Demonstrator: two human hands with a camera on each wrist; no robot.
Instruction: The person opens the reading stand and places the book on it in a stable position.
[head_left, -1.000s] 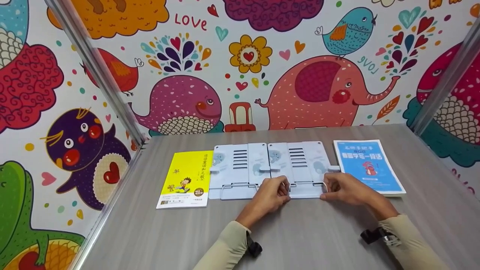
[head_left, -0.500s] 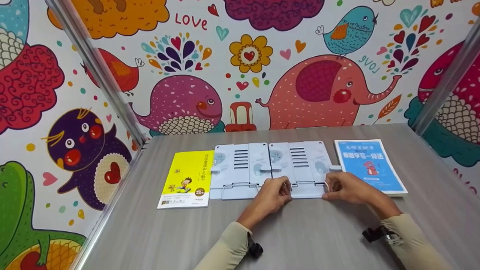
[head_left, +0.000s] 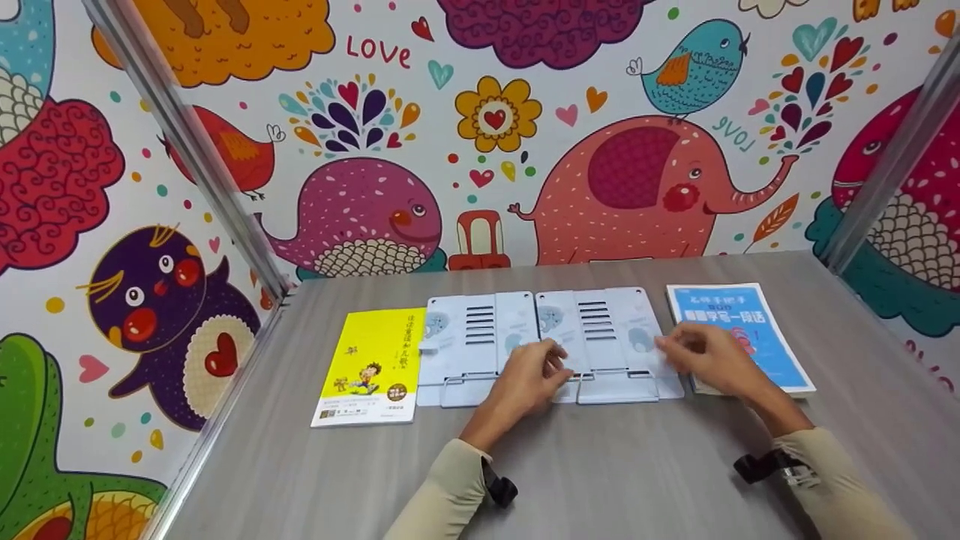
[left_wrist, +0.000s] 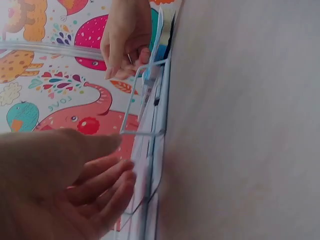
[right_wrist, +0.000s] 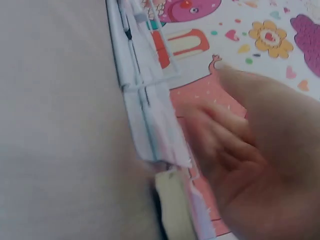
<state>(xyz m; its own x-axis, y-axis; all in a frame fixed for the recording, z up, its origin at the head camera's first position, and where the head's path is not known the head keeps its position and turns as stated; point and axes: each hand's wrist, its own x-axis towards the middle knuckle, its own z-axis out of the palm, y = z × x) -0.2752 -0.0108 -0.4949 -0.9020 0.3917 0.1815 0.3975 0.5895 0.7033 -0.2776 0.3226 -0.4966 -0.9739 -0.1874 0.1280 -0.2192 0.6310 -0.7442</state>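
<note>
A white book stand lies flat on the table as two printed panels side by side, the left panel (head_left: 442, 356) and the right panel (head_left: 600, 355), each with slots and a wire page holder at its front. My left hand (head_left: 525, 379) hovers over the inner front corners with loosely bent fingers and nothing in them. In the left wrist view, a wire holder (left_wrist: 142, 133) sticks out from the stand just past the thumb. My right hand (head_left: 712, 360), also holding nothing, is above the right panel's outer edge and overlaps the blue book (head_left: 776, 360).
A yellow book (head_left: 371, 352) lies against the stand's left side. The grey table (head_left: 600, 472) stretches toward me, and a wall with cartoon animals (head_left: 480, 45) rises behind it. Metal posts (head_left: 217, 172) frame the corners.
Both hands have let go of the wire holder on the right panel. The left hand has drawn back a little leftward; the right has lifted up and to the right.
</note>
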